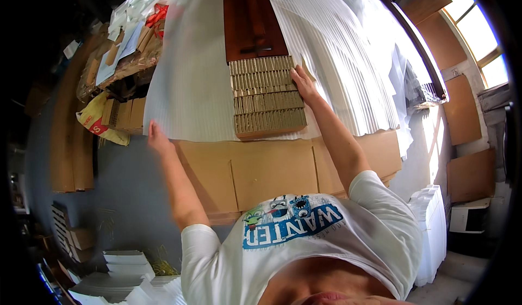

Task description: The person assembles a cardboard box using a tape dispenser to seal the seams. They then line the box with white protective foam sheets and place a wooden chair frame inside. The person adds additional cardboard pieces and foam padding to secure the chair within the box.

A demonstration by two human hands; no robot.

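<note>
A ribbed white foam sheet (190, 87) is spread in front of me. Along its middle lies a dark reddish-brown wooden panel (253, 22). Against the panel's near end sits a block of honeycomb cardboard (266, 95) in several rows, its cells facing up. My left hand (158, 139), slightly blurred, is closed at the near left corner of the sheet and appears to pinch its edge. My right hand (304, 84) rests with fingers stretched out along the right side of the honeycomb block, beside a small tan flap (308, 68).
Brown cardboard (272, 169) lies under the sheet's near edge. To the left stand a pile of packing scraps (128, 49) and a yellow bag (100, 120). More clear wrapping (380, 38) is at the right. White foam pieces (429, 234) stand at the lower right.
</note>
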